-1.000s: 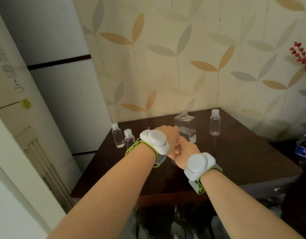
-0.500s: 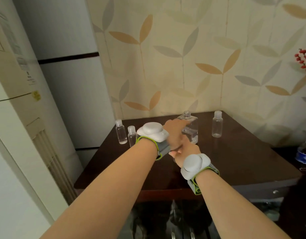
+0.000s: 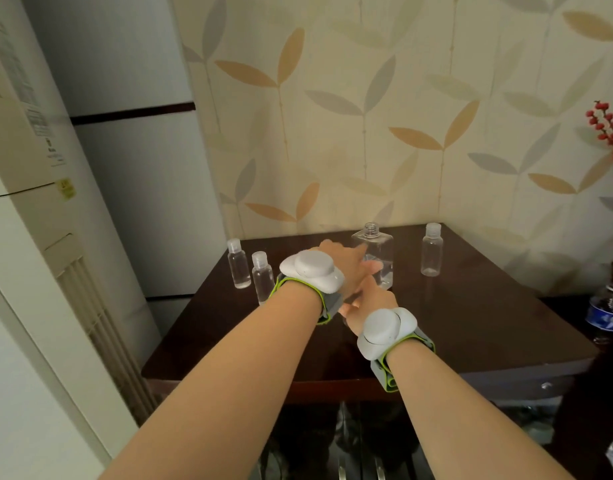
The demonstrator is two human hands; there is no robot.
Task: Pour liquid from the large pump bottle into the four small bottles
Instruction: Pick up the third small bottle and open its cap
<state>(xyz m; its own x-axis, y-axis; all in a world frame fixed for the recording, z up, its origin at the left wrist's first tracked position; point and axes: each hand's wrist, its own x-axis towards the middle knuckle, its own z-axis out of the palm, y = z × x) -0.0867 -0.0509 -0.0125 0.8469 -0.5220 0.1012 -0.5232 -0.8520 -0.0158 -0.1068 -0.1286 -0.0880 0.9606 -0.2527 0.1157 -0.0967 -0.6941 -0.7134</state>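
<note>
The large clear bottle (image 3: 374, 249) stands open-necked with no pump at the back middle of the dark table (image 3: 471, 327), a little liquid in its bottom. Two capped small bottles (image 3: 239, 268) (image 3: 262, 278) stand at the back left and a third (image 3: 431, 254) at the back right. My hands meet in front of the large bottle. My right hand (image 3: 371, 301) is curled round something clear, mostly hidden, seemingly the fourth small bottle. My left hand (image 3: 345, 263) lies over it with its fingers reaching to the large bottle; its grip is hidden.
A tall white appliance (image 3: 38, 237) stands close on the left, and a leaf-patterned wall runs behind the table. At the right edge stand red berry stems (image 3: 609, 140) and a blue-labelled water bottle (image 3: 608, 315). A drawer knob (image 3: 546, 385) sits below the table's front edge.
Both hands stayed joined in front of the large bottle. My left hand has stretched forward over the right, closer to the large bottle. The view has tilted up a little.
</note>
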